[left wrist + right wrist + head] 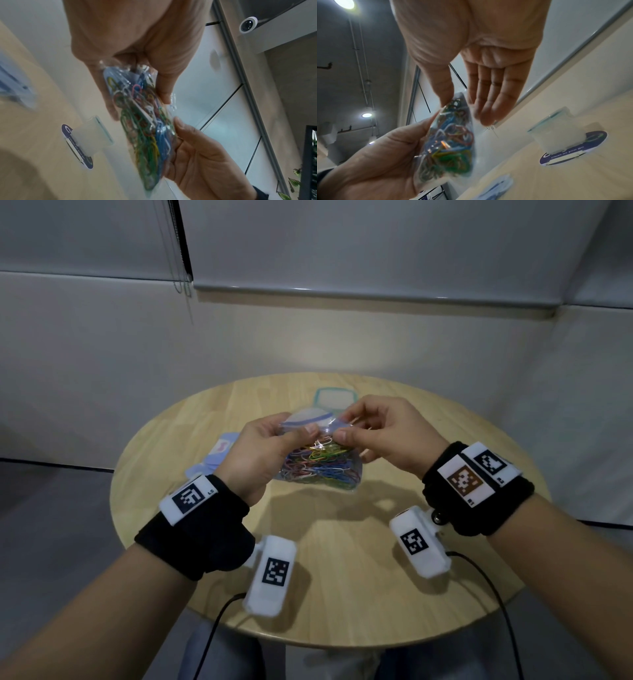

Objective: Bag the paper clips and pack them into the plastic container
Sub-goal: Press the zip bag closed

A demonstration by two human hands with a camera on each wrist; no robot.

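Fingers (310, 430) of both hands pinch one bag (318, 470) | one container (335, 398)

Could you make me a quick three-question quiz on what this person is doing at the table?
1. True or false: both hands hold the clear bag above the table.
2. What fills the bag?
3. The plastic container is: A) inside the bag, B) on the table beyond the hands, C) in the right hand.

Key: 1. True; the left hand pinches it too. 2. Coloured paper clips. 3. B.
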